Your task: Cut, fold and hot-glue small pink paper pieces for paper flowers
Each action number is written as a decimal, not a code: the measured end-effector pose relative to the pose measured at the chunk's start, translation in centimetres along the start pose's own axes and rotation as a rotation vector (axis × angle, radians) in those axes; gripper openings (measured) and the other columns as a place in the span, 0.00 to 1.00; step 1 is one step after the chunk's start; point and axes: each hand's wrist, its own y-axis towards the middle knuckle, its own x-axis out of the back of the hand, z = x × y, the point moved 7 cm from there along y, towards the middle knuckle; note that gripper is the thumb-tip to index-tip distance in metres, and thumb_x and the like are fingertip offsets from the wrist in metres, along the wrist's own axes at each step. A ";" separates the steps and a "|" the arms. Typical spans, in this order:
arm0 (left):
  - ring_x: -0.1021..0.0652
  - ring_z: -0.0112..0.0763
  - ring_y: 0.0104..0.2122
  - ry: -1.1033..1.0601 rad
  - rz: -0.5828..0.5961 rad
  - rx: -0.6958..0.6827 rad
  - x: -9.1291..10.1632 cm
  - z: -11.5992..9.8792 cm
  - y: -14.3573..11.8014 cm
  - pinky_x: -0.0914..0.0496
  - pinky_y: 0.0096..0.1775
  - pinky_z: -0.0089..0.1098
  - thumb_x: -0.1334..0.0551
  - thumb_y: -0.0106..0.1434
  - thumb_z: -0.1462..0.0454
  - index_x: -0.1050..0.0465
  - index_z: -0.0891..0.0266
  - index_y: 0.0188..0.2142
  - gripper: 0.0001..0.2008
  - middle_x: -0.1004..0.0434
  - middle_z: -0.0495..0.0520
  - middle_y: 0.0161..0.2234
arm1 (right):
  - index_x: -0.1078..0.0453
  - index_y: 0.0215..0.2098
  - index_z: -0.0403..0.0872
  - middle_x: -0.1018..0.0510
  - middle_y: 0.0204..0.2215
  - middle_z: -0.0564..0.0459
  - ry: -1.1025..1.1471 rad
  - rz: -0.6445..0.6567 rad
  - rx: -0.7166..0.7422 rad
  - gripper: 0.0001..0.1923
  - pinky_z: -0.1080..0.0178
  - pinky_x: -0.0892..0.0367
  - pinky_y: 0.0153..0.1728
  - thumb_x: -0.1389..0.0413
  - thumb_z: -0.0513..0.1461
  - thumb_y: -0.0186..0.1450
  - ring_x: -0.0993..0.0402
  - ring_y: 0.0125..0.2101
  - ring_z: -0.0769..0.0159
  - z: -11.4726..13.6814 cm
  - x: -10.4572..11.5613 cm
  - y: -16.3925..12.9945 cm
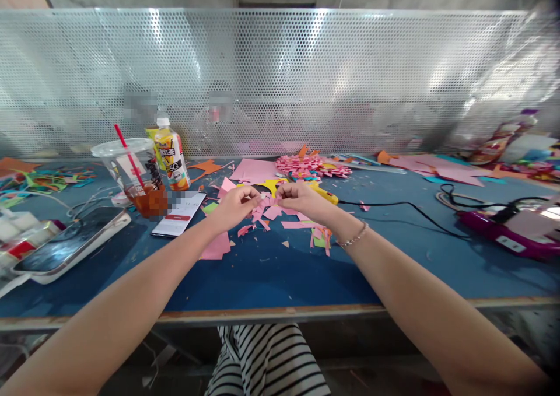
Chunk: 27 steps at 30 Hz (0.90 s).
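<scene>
My left hand [237,205] and my right hand [303,199] face each other just above the blue table [271,285]. The fingers of both are closed in a pinch. Whatever is between the fingertips is too small to make out; something pale shows at the left fingertips. Cut pink paper scraps [273,211] lie beneath and between the hands. Behind them is a yellow paper piece [269,186] with cut-out edges. A yellow-handled tool [326,194] with a black cord lies behind my right hand, its front part hidden.
Pink paper pieces [301,165] are heaped at the back. At left stand a drink cup [139,180] and a bottle [172,154], near a phone [179,215] and another phone [72,241]. A purple power strip [507,235] lies right. A perforated metal panel [280,81] closes off the back.
</scene>
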 end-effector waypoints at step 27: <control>0.34 0.21 0.18 -0.015 0.007 -0.006 0.0 0.0 0.0 0.38 0.23 0.26 0.44 0.58 0.60 0.35 0.63 0.27 0.08 0.36 0.47 0.20 | 0.38 0.22 0.44 0.39 0.17 0.60 -0.088 0.015 -0.016 0.04 0.68 0.49 0.20 0.48 0.37 0.52 0.45 0.19 0.77 0.0 0.1 -0.1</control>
